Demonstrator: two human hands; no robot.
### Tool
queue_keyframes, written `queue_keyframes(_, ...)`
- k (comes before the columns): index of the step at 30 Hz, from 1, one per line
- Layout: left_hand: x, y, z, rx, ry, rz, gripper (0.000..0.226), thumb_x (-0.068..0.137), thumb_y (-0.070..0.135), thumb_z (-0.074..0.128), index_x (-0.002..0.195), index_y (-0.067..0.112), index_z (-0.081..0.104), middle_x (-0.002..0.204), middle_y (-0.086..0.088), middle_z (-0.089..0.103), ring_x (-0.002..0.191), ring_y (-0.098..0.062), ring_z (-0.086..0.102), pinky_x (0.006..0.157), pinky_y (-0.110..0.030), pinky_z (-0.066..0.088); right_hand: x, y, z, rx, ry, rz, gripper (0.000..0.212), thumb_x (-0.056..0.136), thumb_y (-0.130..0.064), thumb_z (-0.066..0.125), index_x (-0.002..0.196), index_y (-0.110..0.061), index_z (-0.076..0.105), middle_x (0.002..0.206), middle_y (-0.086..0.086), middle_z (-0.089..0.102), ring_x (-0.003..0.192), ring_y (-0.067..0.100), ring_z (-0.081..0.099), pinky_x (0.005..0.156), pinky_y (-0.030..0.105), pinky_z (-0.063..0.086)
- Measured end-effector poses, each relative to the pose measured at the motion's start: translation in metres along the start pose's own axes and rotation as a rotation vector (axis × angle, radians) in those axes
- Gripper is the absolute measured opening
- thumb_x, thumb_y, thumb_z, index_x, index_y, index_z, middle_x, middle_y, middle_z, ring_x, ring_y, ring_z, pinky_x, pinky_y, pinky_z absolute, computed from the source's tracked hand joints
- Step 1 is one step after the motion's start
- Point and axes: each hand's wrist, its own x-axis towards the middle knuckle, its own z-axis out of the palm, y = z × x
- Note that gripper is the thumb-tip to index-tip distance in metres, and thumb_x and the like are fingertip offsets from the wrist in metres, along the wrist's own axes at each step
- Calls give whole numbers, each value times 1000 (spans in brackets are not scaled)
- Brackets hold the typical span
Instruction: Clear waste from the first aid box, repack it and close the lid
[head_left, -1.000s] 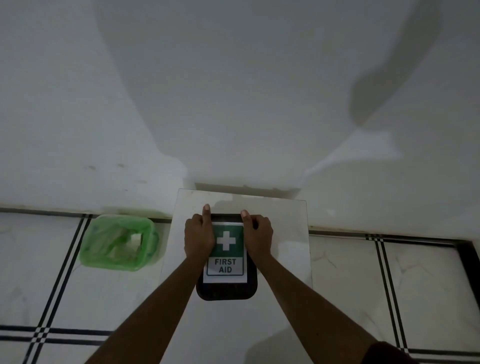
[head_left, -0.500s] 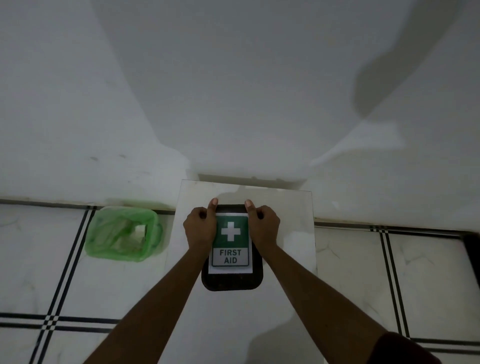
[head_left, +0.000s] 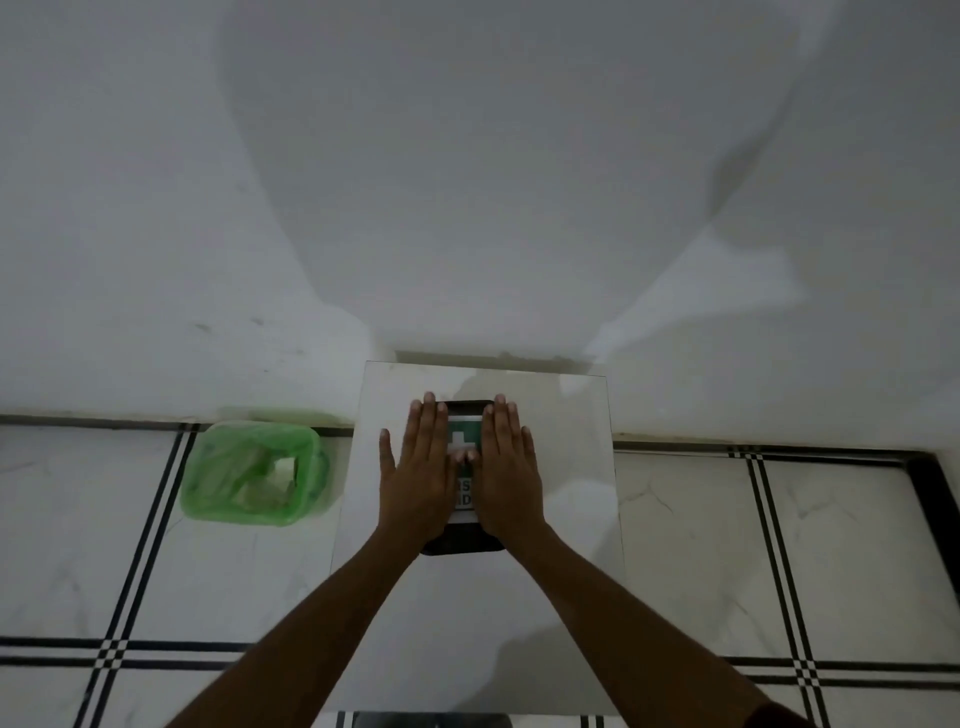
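The black first aid box (head_left: 462, 543) lies closed on a white marble-look table (head_left: 566, 467), its lid carrying a green label with a white cross (head_left: 460, 441). My left hand (head_left: 418, 475) lies flat, palm down, over the lid's left half. My right hand (head_left: 506, 470) lies flat over the right half, its thumb meeting the left thumb at the label's middle. Fingers of both hands are stretched out and point toward the wall. Most of the label text is hidden under the hands.
A bin lined with a green plastic bag (head_left: 254, 473), with crumpled waste inside, stands on the floor left of the table. The white wall (head_left: 467, 182) rises right behind the table. White floor tiles with black stripes (head_left: 779, 545) surround it.
Both hands gripped the far edge of the lid with curled fingers earlier. Now they have opened and lie flat on top of the lid, covering more of the label.
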Motion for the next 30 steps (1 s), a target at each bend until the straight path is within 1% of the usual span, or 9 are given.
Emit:
queue_keyframes(3,-8,-3,10,114,-58,44,67,95,46,2,148,8,13,158,-12,11,146,-23,5,113,-61,20,-9,4,8,-40,28,7,67,95,-31,45,146,-4,11,156,16,15,145,27,6,117,47,20)
queue_keyframes(8,-8,-3,12,163,-72,83,65,95,43,6,148,5,12,157,-15,13,146,-28,11,116,-54,10,-9,1,9,-68,54,6,69,94,-31,50,145,-2,15,155,17,18,145,28,10,117,43,15)
queue_keyframes(11,-3,-3,10,148,-79,78,63,96,42,8,147,4,14,157,-15,16,146,-27,12,115,-49,4,-6,1,7,-77,45,12,65,95,-30,47,145,-2,17,154,18,21,144,29,13,117,44,18)
queue_keyframes(14,-7,-3,6,152,-81,77,65,96,43,3,147,5,16,157,-15,17,145,-27,14,115,-48,1,-8,1,5,-73,30,26,60,97,-30,42,144,-2,17,154,18,22,143,30,13,117,45,18)
queue_keyframes(18,-18,-4,7,101,-112,83,70,93,47,-2,148,6,10,158,-13,8,146,-26,5,118,-51,5,-12,-4,2,32,27,51,57,97,-34,23,145,-3,15,155,18,19,144,27,8,117,43,15)
queue_keyframes(21,-14,-2,-6,2,-118,62,71,91,50,-6,148,10,4,159,-10,4,146,-21,-4,119,-47,1,-9,-6,-10,37,6,27,59,97,-35,22,145,-2,17,155,18,17,144,28,6,119,45,13)
queue_keyframes(23,-1,0,-30,-87,-32,2,68,92,50,-1,148,12,9,159,-9,6,144,-15,-8,119,-41,-4,2,-9,-30,74,49,54,58,97,-36,19,145,-4,17,156,16,15,145,27,6,119,41,7)
queue_keyframes(25,14,4,-65,-136,82,-19,65,94,46,4,148,11,15,159,-10,10,144,-14,-5,119,-39,-2,14,-11,-60,120,125,57,56,98,-35,19,145,-5,19,156,16,17,146,25,6,120,40,7)
queue_keyframes(30,55,18,-176,-128,368,66,59,98,41,16,145,8,27,156,-13,21,146,-23,12,120,-40,6,61,-31,-162,123,358,-16,56,99,-37,20,143,-5,27,154,15,23,145,25,11,120,44,13)
